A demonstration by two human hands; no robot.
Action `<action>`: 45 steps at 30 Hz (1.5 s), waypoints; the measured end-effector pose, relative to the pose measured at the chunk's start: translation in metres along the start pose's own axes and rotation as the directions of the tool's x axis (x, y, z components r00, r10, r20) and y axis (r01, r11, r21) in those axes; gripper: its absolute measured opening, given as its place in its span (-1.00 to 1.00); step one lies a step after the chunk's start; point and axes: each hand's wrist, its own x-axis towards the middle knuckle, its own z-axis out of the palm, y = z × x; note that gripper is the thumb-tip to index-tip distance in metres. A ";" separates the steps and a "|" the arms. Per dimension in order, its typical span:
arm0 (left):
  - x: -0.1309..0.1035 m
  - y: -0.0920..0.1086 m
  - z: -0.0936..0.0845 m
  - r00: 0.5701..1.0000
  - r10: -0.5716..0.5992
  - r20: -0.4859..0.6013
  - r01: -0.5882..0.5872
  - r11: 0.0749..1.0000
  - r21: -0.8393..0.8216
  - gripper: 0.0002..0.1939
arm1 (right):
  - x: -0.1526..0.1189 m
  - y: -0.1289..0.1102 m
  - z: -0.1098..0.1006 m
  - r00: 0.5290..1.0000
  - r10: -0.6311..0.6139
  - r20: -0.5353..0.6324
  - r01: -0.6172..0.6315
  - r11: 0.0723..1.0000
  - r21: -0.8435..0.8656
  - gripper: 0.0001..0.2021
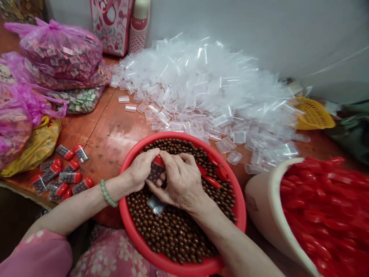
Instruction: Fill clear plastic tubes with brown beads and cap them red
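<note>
Over a red basin (241,215) of small brown balls (173,238), both hands meet at a clear container (155,172) with a red cap, brown balls showing inside it. My left hand (143,167), with a green bead bracelet on its wrist, grips the container from the left. Fingers of my right hand (182,179) wrap it from the right, thumb beneath and forefinger near the cap. A clear empty sleeve (156,204) lies on the balls just under the hands. Several red caps (221,173) rest on the balls at the basin's right.
Filled red-capped containers (69,177) lie at the table's left edge. Tied pink bags (62,54) stand behind them. A heap of clear sleeves (201,84) covers the back. At right are a white bucket (261,196) of red pieces and a yellow basket (314,113).
</note>
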 end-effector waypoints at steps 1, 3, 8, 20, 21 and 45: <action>-0.003 0.000 0.001 0.997 0.064 -0.049 -0.062 0.997 0.048 -0.73 | 0.000 0.000 0.000 1.000 -0.011 -0.003 0.011 1.000 -0.005 -0.34; -0.009 0.003 0.003 0.971 0.213 -0.106 -0.193 0.965 0.177 -0.77 | 0.000 -0.002 0.000 0.998 -0.047 -0.044 0.046 0.999 -0.016 -0.35; -0.026 0.012 0.006 0.883 0.465 -0.055 -0.404 0.816 0.413 -0.74 | -0.001 -0.010 -0.003 0.992 -0.083 -0.097 0.081 0.996 -0.024 -0.34; -0.062 0.019 -0.026 0.982 0.133 -0.132 -0.163 0.953 -0.254 -0.41 | -0.026 0.006 -0.033 0.879 0.178 0.443 -0.309 0.919 0.244 -0.73; -0.062 0.020 -0.026 0.978 0.153 -0.138 -0.187 0.943 -0.274 -0.40 | -0.027 0.007 -0.032 0.856 0.183 0.484 -0.316 0.925 0.209 -0.75; -0.097 0.006 -0.151 0.591 0.677 -0.438 -0.161 0.631 0.759 -0.84 | -0.021 0.008 -0.059 0.686 -0.199 0.700 -0.409 0.690 0.597 -0.70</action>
